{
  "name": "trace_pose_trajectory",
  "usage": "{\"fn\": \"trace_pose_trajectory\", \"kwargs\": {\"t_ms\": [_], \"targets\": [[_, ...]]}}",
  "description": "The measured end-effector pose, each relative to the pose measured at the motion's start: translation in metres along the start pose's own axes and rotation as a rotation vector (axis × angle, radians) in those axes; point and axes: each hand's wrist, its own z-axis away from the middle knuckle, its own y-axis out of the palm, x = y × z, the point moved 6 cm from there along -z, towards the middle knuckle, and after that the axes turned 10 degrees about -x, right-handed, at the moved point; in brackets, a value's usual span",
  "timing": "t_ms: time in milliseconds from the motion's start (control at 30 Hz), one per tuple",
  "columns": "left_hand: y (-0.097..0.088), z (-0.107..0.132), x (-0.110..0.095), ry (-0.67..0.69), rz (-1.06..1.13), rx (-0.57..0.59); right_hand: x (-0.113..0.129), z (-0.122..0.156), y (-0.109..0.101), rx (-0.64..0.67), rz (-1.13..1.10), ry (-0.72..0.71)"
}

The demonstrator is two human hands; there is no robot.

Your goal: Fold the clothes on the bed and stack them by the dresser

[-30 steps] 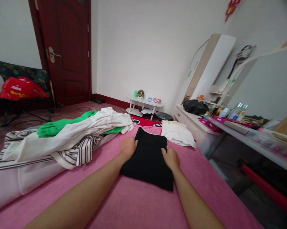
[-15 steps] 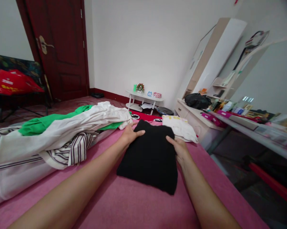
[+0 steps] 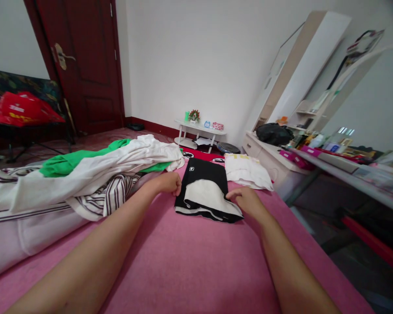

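Observation:
A folded black-and-white garment point(image 3: 205, 192) lies on the pink bed cover point(image 3: 183, 261), a small white logo near its upper left corner. Its white panel is turned up over the black cloth and rumpled at the near edge. My left hand point(image 3: 171, 183) is closed at the garment's left edge, fingers curled down. At the right edge, my right hand point(image 3: 247, 201) pinches the cloth between thumb and forefinger. Just beyond the right hand is a folded white garment point(image 3: 247, 172) with yellow print.
Left on the bed is a loose heap of white point(image 3: 131, 152), green point(image 3: 66, 163) and striped clothes point(image 3: 114, 196). A small white table point(image 3: 199, 126) stands by the far wall. Along the right are a cluttered dresser point(image 3: 265, 152) and desk point(image 3: 340, 165). A red bag point(image 3: 23, 109) sits on a chair.
The garment showed plain black and was held up between both hands; now it lies lower and farther away, its white panel and logo showing. Both hands have moved to its sides.

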Motion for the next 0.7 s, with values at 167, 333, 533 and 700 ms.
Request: {"fn": "trace_pose_trajectory", "kwargs": {"t_ms": [167,333,533,700], "targets": [[-0.014,-0.009,-0.022,0.004,-0.079,-0.358,0.001,-0.004,-0.010,-0.336,-0.076,-0.022],[0.030,-0.003,-0.060,0.279,-0.182,-0.458,0.021,0.011,0.033,-0.315,0.023,-0.200],[0.078,-0.002,-0.037,0.189,-0.245,-0.172,0.006,0.019,0.067,-0.116,0.027,-0.192],[0.062,0.000,-0.037,0.099,-0.213,-0.338,0.010,0.022,0.047,-0.259,0.143,-0.086]]}}
